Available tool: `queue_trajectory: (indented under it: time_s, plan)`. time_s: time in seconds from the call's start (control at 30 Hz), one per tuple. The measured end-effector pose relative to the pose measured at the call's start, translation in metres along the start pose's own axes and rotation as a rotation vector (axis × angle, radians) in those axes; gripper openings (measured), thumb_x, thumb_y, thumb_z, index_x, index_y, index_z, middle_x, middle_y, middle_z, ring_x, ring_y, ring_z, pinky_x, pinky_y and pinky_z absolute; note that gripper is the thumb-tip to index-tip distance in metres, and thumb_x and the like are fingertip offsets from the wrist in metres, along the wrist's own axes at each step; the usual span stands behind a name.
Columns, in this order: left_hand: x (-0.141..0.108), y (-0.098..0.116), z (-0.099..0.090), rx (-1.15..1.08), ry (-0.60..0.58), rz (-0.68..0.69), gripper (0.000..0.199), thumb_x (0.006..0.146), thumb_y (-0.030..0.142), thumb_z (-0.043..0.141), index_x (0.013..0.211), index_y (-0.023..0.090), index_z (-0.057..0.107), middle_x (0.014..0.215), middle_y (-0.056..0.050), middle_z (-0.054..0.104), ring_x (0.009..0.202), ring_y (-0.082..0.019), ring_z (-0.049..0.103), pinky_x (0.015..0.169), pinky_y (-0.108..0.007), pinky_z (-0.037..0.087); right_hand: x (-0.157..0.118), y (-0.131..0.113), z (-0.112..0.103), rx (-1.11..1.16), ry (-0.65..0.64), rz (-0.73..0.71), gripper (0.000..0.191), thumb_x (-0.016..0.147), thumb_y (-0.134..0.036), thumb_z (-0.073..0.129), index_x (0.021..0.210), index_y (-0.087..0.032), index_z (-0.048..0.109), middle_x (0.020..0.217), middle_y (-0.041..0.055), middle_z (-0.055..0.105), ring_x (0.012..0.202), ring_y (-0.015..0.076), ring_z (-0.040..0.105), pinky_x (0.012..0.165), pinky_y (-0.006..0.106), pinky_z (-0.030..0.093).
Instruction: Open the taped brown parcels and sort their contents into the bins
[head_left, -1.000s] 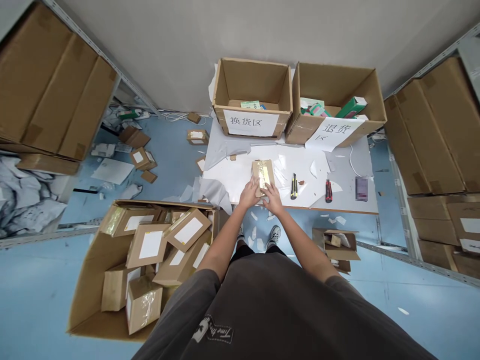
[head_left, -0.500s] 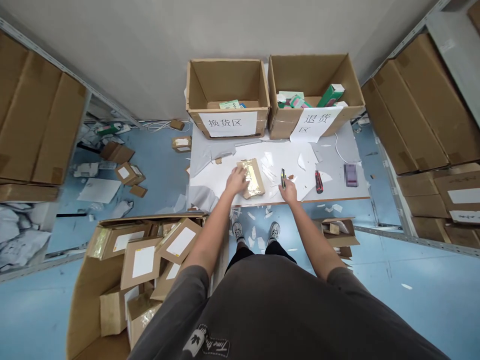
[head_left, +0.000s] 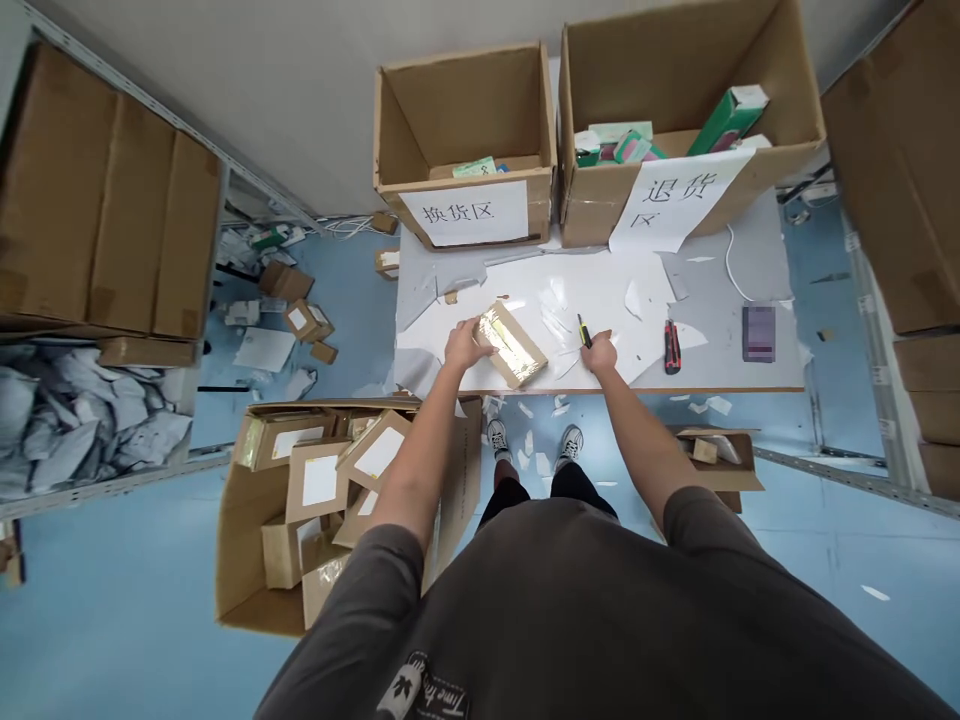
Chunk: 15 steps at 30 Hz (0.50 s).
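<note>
A small cardboard parcel [head_left: 513,346] with shiny tape across its top lies tilted on the white table [head_left: 720,377]. My left hand [head_left: 466,346] is at its left edge, thumb and fingers spread around the upper left corner. To the right of the parcel, my right hand [head_left: 599,353] is closed on a yellow and black cutter [head_left: 583,331], which points up and to the left. A red and black cutter [head_left: 672,348] lies on the table further right, beside a purple-screened phone [head_left: 759,334].
Two open labelled cartons, one left [head_left: 463,214] and one right [head_left: 675,195], stand at the table's back. A large carton [head_left: 244,540] of parcels is at lower left. Paper scraps [head_left: 555,300] litter the table. Shelves with boxes [head_left: 142,200] flank both sides.
The parcel has turned anticlockwise, and my left hand has shifted from its top to its left edge. My right hand still holds the cutter. The whole view has shifted.
</note>
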<state>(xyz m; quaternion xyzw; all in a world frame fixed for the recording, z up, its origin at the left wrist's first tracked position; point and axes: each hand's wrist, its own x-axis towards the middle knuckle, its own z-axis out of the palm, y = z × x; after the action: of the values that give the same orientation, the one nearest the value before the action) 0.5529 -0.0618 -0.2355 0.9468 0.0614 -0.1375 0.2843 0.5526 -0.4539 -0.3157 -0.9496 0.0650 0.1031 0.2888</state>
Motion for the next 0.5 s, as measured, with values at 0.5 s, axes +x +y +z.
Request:
queue_trajectory:
  time_s: [0.5]
  plan:
    - [-0.039,-0.004,0.037,-0.547,0.199,-0.087,0.066,0.091,0.020,0.076,0.155,0.021,0.062,0.159,-0.014,0.064,0.146,-0.030,0.061,0.121,-0.042,0.052,-0.017,-0.246,-0.029,-0.383,-0.508,-0.363,0.054,0.110,-0.044,0.055,0.157,-0.019,0.047,0.127,0.0184,0.079,0.111,0.0332,0.075,0.093,0.036,0.055]
